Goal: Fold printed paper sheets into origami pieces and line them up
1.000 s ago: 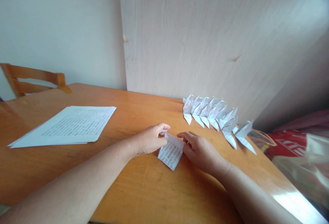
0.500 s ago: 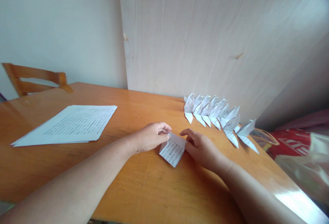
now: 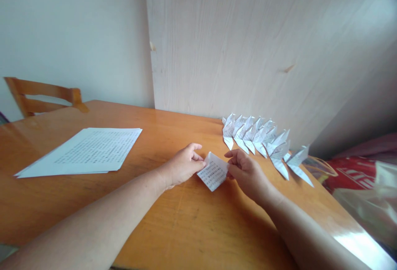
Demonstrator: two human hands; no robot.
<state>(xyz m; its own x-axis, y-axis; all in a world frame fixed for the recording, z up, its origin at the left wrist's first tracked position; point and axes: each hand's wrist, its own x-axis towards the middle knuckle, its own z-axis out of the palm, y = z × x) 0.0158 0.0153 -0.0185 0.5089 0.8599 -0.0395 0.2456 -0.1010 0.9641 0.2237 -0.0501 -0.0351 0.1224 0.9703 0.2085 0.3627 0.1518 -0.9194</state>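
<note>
Between my hands is a small folded square of printed paper (image 3: 212,173), turned so one corner points toward me. My left hand (image 3: 186,163) pinches its left corner between thumb and fingers. At the opposite corner, my right hand (image 3: 246,173) grips the paper with thumb and fingertips. Beyond my right hand stand several folded paper pieces (image 3: 256,135) with pointed, upright tips, set close together in rows. One more folded piece (image 3: 298,162) sits at their near right end.
A stack of printed sheets (image 3: 93,150) lies on the left of the wooden table (image 3: 173,228). Behind it is a wooden chair (image 3: 46,92). A pale board (image 3: 217,46) rises along the table's far edge. Red and clear plastic bags (image 3: 353,175) lie beyond the right edge.
The folded paper has shifted slightly up and right and now lies flatter to view. My right hand has moved a little to the right, its fingers closing on the paper's corner.
</note>
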